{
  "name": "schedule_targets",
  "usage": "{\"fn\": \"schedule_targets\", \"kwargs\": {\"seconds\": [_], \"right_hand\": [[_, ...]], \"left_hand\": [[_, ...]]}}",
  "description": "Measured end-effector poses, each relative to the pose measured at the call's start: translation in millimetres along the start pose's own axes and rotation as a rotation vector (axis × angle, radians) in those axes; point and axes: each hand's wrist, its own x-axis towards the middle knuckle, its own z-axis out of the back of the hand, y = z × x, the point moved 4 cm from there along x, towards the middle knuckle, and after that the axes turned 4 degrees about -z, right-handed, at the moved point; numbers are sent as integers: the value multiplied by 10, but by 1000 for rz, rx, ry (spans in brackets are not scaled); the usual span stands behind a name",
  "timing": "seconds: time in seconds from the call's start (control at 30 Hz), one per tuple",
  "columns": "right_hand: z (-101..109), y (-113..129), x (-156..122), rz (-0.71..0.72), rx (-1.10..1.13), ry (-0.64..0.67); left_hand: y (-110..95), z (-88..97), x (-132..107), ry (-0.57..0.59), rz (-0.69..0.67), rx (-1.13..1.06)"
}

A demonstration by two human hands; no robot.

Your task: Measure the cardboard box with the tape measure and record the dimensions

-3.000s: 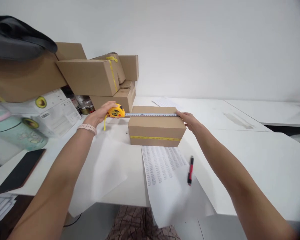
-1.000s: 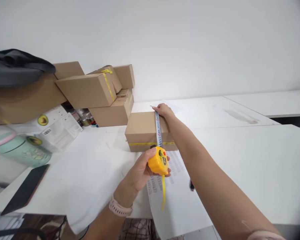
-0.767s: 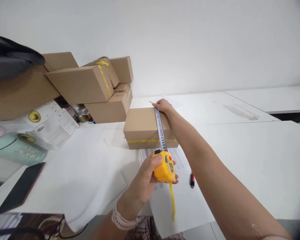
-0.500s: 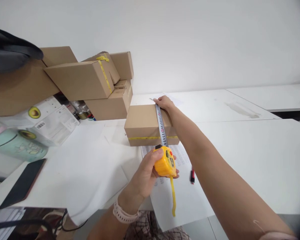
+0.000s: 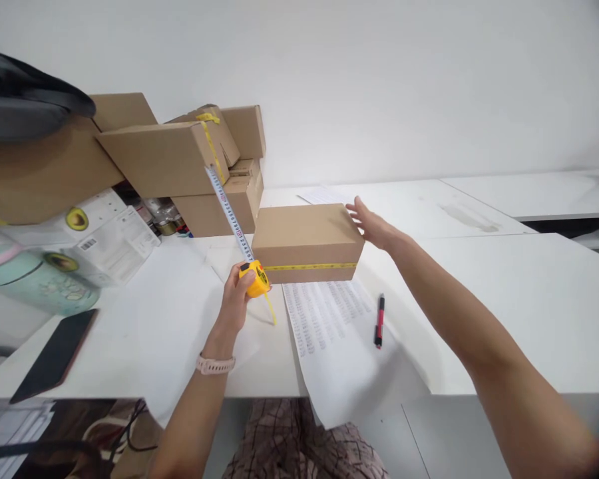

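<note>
My left hand grips a yellow tape measure just left of a cardboard box on the white table. The metal blade is drawn out and points up and to the left, its free end in the air in front of the stacked boxes. A yellow wrist strap dangles from the case. At the right end of the box is my right hand, fingers apart and holding nothing; whether the fingertips touch the box I cannot tell. Yellow tape with markings runs along the box's front side.
Printed sheets lie in front of the box, with a red and black pen on them. Several cardboard boxes are stacked at the left. A mint bottle and a dark flat case are at the far left.
My left hand has carried the tape measure left, off the box top, with the blade still out. My right hand has let go of the blade's end and moved right to the box's end.
</note>
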Motion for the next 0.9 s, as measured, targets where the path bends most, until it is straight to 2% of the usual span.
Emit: {"fn": "schedule_targets", "kwargs": {"seconds": [0.1,0.2,0.3,0.37,0.43,0.5,0.57,0.67,0.73,0.83,0.9], "right_hand": [[11,43,-298,67,-101,69],[98,319,-416,163,-278,-17],[110,588,-333,269,-551,-121],[50,644,-225,282,-716,-174],[-20,622,-132,283,-769,-238],[-78,580,-84,331,-742,-300],[-114,547,-81,407,-733,-353],[-128,528,-123,510,-767,-421],[-129,525,-152,542,-791,-443],[-137,520,-179,562,-819,-446],[-149,522,-196,594,-830,-433]], "left_hand": [[-103,-35,55,42,-2,-19],[-369,-82,125,35,-73,7],[-615,-149,230,55,-108,25],[-716,-203,272,66,-117,8],[-780,-260,233,38,-169,-12],[-785,-341,81,15,-227,-30],[-685,-475,-165,70,-188,-61],[-337,-747,-621,266,83,-166],[-84,-904,-904,349,242,-225],[196,-1041,-1189,382,330,-229],[303,-1076,-1302,386,366,-234]]}}
